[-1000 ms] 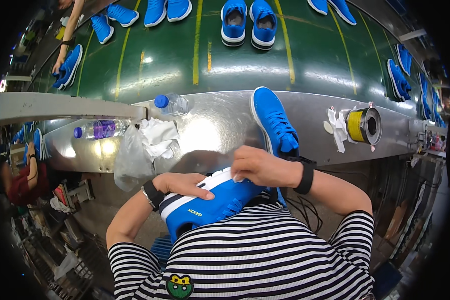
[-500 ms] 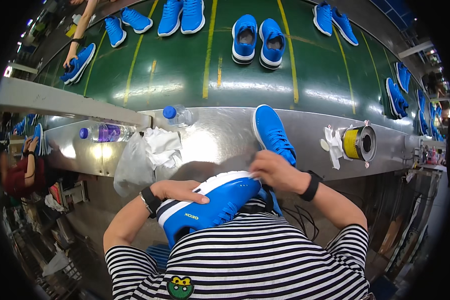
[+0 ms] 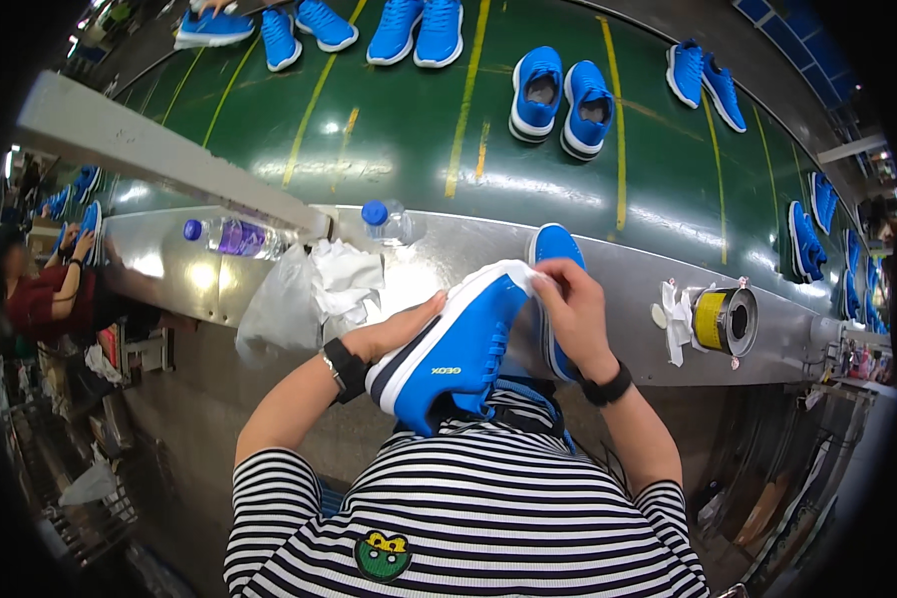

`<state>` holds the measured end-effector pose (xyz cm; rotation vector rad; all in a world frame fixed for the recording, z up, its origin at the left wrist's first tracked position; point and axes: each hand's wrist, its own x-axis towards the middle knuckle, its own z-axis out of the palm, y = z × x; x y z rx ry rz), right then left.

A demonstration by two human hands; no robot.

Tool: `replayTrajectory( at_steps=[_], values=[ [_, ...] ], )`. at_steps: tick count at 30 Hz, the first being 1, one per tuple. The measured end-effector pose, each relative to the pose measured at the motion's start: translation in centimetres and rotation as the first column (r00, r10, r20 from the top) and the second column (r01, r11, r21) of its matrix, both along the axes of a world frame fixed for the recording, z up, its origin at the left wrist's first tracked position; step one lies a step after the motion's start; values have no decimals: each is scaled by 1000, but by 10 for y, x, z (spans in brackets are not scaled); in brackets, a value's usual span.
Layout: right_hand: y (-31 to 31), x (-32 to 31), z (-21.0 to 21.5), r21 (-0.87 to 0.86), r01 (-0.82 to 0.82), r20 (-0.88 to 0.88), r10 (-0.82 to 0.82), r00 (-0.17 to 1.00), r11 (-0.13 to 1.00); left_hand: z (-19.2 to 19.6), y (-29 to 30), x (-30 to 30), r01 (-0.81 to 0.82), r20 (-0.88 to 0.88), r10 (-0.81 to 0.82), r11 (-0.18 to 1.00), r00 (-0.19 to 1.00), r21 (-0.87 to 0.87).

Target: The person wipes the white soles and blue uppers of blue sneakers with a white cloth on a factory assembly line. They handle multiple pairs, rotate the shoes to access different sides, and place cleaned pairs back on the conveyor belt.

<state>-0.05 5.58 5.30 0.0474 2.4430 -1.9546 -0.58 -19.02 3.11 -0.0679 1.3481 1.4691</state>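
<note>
A blue sneaker with a white sole (image 3: 455,351) is held up in front of my chest, toe pointing up to the right. My left hand (image 3: 401,329) cradles its side from beneath, near the heel. My right hand (image 3: 571,304) pinches the toe end. A second blue sneaker (image 3: 551,247) lies on the metal shelf (image 3: 623,299) just behind, partly hidden by my right hand.
White crumpled cloth and a clear plastic bag (image 3: 314,289), two water bottles (image 3: 231,237) (image 3: 387,219) and a tin with rags (image 3: 723,321) sit on the shelf. Several blue sneaker pairs (image 3: 563,90) ride the green conveyor (image 3: 409,140). Another person (image 3: 40,289) sits at left.
I have lifted the sneaker from my lap and tilted its toe upward. My right hand slid along it to the toe end; the left stayed under the heel side.
</note>
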Motion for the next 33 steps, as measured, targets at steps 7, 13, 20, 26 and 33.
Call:
replayTrajectory(
  at_steps=[7,13,20,26,33],
  values=[
    [-54,8,-19,377,-205,-191,293,937,903,6,9,12,37,-159,-55,993,986,-111],
    [-75,38,-4,287,-436,-205,499,842,853,-4,5,16,-21,-166,-2,990,986,-137],
    [-17,39,53,41,-430,-53,432,900,902,-5,10,-10,-4,-226,10,1000,974,24],
    [118,50,18,-214,334,63,-328,942,918,-34,34,-28,-245,-169,234,968,957,-47],
    [161,59,-8,-430,389,132,-369,920,815,-36,58,-30,-461,5,462,886,887,-52]
  ],
)
